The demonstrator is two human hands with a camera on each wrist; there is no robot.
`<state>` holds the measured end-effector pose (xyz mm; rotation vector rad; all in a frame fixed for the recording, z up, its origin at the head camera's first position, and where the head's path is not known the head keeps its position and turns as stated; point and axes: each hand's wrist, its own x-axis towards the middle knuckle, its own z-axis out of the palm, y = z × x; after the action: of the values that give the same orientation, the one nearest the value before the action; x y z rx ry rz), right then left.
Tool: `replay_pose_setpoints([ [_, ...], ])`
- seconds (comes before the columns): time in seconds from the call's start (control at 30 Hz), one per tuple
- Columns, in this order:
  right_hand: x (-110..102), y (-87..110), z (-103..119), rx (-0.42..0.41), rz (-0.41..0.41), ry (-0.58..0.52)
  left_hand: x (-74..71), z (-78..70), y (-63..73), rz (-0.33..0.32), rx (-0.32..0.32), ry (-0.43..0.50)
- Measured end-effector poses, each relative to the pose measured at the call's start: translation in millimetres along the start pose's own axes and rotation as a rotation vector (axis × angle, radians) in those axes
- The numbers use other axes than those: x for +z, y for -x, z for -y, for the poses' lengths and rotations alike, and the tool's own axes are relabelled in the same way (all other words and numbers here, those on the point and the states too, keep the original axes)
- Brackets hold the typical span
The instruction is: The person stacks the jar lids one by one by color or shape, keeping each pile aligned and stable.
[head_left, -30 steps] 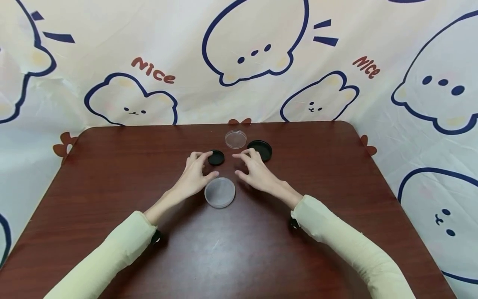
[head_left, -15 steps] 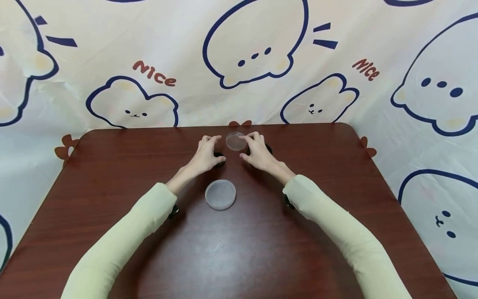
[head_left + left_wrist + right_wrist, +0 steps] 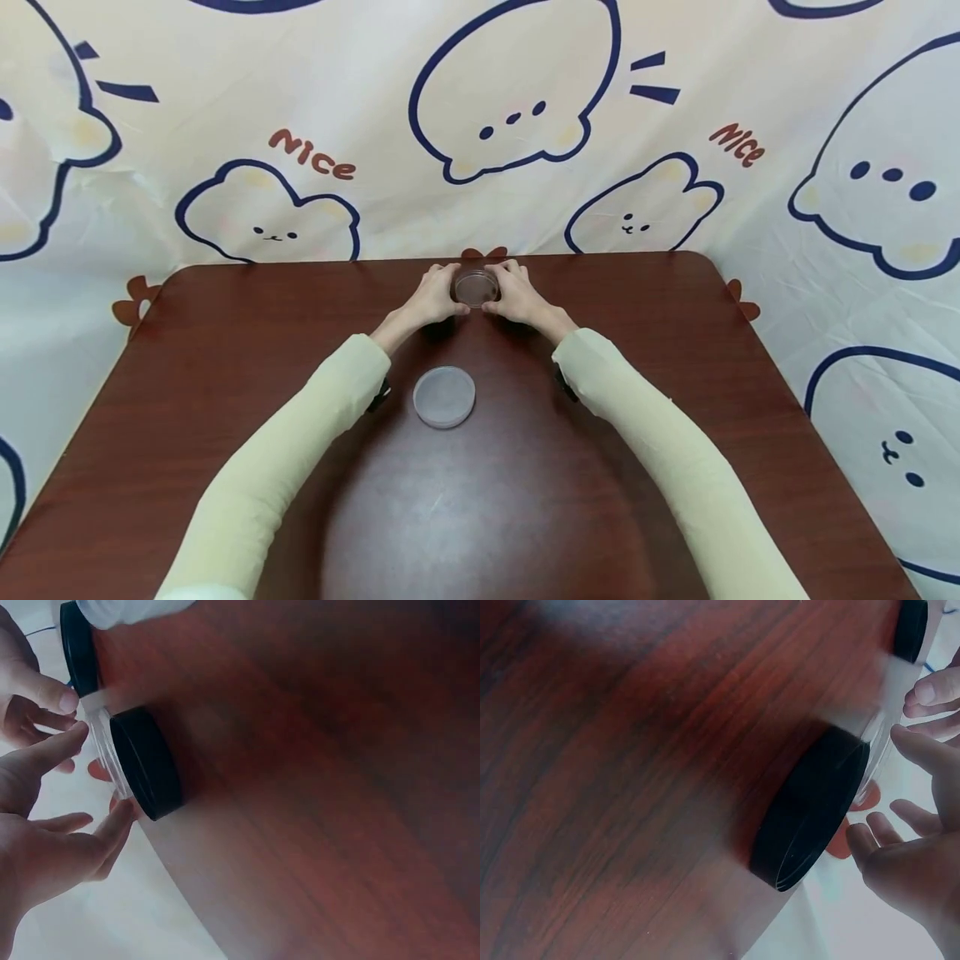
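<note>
At the far edge of the table, both hands are around a small clear round dish (image 3: 476, 289). My left hand (image 3: 432, 297) grips its left side, thumb at the near rim and fingers at the far rim. My right hand (image 3: 521, 296) holds the right side in a mirrored pose, its fingers curled at the rim. A small black round dish (image 3: 146, 763) stands just below the left hand. Near the right hand sits a larger black round dish (image 3: 810, 810). Both black dishes are mostly hidden under the hands in the head view.
A larger clear round dish (image 3: 444, 397) lies nearer on the brown wooden table (image 3: 480, 517), between the forearms. A pale cloth with cartoon prints (image 3: 465, 92) hangs behind the far edge and along both sides.
Both hands have moved forward, away from the larger clear dish and past the black dishes. They have closed in from either side on the small clear dish.
</note>
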<state>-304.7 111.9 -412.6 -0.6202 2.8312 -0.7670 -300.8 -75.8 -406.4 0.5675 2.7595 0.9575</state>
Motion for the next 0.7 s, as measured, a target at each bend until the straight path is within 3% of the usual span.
replay_pose_setpoints([
  [0.13,-1.1,-2.5,-2.5,0.013,0.034,-0.003,2.5,1.3,-9.9,0.006,0.036,0.006],
  [0.37,0.5,-13.4,-8.7,0.059,0.072,0.032,2.3,5.8,-19.8,0.026,-0.033,-0.019],
  [0.7,-4.5,-23.8,-8.7,0.103,0.119,0.044,7.0,3.4,-27.1,0.036,-0.002,-0.065],
])
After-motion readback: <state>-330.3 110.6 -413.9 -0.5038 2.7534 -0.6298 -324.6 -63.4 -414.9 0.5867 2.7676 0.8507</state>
